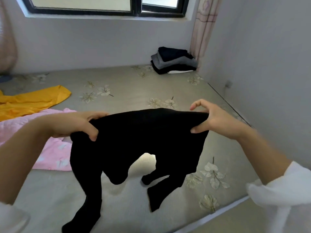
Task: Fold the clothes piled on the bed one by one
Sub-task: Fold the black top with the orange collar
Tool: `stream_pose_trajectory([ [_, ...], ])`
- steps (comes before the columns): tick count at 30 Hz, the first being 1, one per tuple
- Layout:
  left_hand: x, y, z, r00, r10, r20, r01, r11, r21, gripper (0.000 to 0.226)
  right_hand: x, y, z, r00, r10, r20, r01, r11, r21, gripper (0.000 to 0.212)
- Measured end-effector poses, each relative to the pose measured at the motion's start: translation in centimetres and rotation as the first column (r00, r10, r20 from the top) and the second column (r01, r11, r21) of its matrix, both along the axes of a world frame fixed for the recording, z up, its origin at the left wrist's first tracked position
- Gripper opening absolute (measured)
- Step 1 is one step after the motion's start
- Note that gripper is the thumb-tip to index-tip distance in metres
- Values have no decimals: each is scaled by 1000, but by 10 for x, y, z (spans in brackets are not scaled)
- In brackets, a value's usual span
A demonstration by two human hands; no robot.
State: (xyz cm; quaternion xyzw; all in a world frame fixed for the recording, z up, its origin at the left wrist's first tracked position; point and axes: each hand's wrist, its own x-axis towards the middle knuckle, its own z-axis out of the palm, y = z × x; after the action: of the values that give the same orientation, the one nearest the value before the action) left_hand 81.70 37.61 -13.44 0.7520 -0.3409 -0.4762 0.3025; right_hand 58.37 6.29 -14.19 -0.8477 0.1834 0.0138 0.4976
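I hold a black garment (pixel 134 142) up over the bed (pixel 131 86), its top edge stretched between my hands. My left hand (pixel 79 125) grips the left end with fingers curled round the cloth. At the right end my right hand (pixel 213 120) pinches the edge between thumb and fingers, the index finger raised. The garment's dark legs or sleeves hang down and trail onto the sheet near me. A yellow garment (pixel 32 101) and a pink one (pixel 50 148) lie unfolded on the left of the bed.
A stack of folded dark and grey clothes (pixel 173 61) sits in the far right corner by a curtain (pixel 203 31). The wall (pixel 269 73) runs along the bed's right side, with a window (pixel 104 5) behind.
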Motion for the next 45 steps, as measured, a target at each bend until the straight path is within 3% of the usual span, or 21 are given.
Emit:
stream_pose_trajectory([
  [2,13,-28,1,964,105,246,-96,994,-50,36,9,-35,10,999,31,-17,-30,999,33,60],
  [5,33,-73,-8,676,213,705,-252,966,-50,21,44,-85,2,996,-78,-47,66,974,-218,61],
  [8,46,-116,-32,434,206,877,-404,915,-16,17,84,-124,-27,970,-244,13,237,924,-300,43],
  [10,56,-140,-47,307,349,885,-533,834,-144,9,109,-147,-43,954,-281,99,298,892,-340,20],
  [12,63,-160,-55,224,586,779,-644,689,-333,9,133,-166,-49,944,-265,198,321,878,-355,13],
  [13,67,-169,-57,201,724,660,-704,575,-417,12,143,-175,-47,938,-254,236,324,885,-335,14],
  [15,71,-186,-51,169,948,269,-816,287,-501,21,162,-188,-40,925,-235,298,316,911,-265,14],
  [17,76,-199,-37,121,983,-137,-902,51,-429,28,173,-198,-29,889,-216,403,325,918,-226,14],
  [19,76,-209,-22,87,906,-413,-930,-74,-359,37,174,-206,-19,820,-139,556,358,882,-307,18],
  [21,68,-215,-18,89,819,-566,-898,-180,-401,39,164,-215,-17,789,21,615,337,821,-460,23],
  [22,59,-214,-23,109,839,-534,-846,-204,-493,37,157,-221,-21,797,97,595,313,777,-546,23],
  [23,46,-212,-31,115,904,-412,-764,-184,-618,31,148,-228,-28,813,149,562,294,729,-619,21],
  [26,1,-199,-79,48,994,99,-575,108,-811,14,119,-244,-64,869,224,441,215,633,-744,16],
  [28,-31,-187,-126,90,964,251,-606,253,-754,21,97,-248,-100,907,242,345,137,605,-784,15],
  [31,-71,-169,-205,293,868,402,-711,478,-515,50,67,-248,-166,956,235,176,-7,618,-786,18],
  [33,-93,-160,-252,461,787,410,-723,601,-342,62,45,-243,-216,982,186,39,-91,639,-764,25],
  [36,-125,-151,-309,639,677,365,-715,698,-43,69,14,-229,-283,980,118,-161,-199,657,-728,35],
  [39,-152,-148,-352,752,594,287,-645,752,137,62,-15,-212,-335,915,106,-390,-360,651,-668,35],
  [42,-172,-143,-372,829,490,272,-551,801,235,35,-39,-199,-361,897,89,-434,-367,697,-616,34],
  [45,-188,-132,-385,923,314,221,-372,872,317,25,-59,-199,-374,762,75,-643,-553,593,-585,44],
])
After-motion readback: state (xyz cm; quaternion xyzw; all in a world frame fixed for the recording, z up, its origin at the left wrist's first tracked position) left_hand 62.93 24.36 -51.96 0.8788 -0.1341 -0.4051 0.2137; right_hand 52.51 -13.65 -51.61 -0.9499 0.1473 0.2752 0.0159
